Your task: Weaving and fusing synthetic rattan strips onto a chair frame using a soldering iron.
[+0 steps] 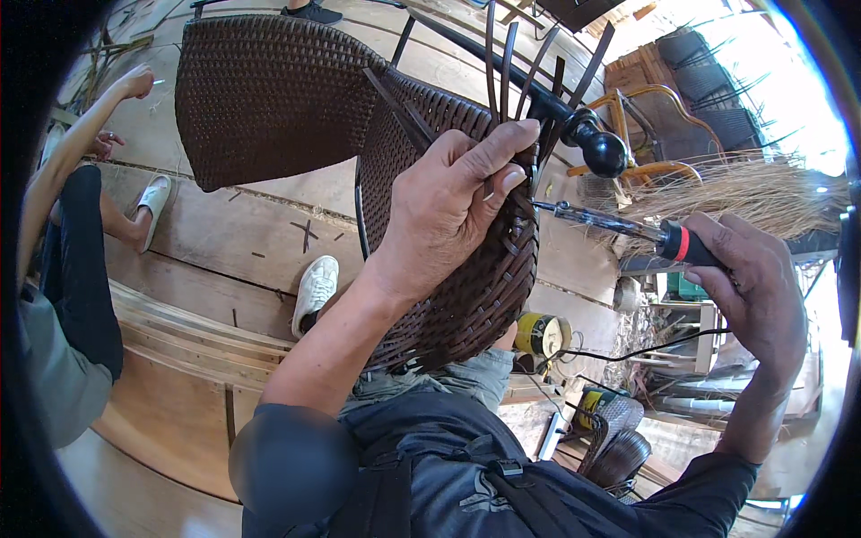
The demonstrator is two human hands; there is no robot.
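A dark brown woven wicker chair (269, 103) leans across my lap. Its curved woven edge (502, 296) faces me. My left hand (435, 211) is closed at this edge, thumb and finger pinching a flat brown wicker strip (404, 112). Several loose strip ends (513, 67) stick up beyond my fingers. In my right hand (753, 278) is a soldering iron (614, 221) with a metal shaft, a black handle and a red ring. Its thin tip points left at the weave, just below my left fingertips; whether it touches is unclear. A black cord (646, 345) runs near my right hand.
A black tube with a round knob (603, 152) juts out past the weave. Dry straw (753, 202) and bamboo-coloured frames (668, 99) lie at the right. Yellow-and-black cans (538, 334) stand near my legs. Another person's arm (76, 148) shows at the left, beside a wooden bench (170, 412).
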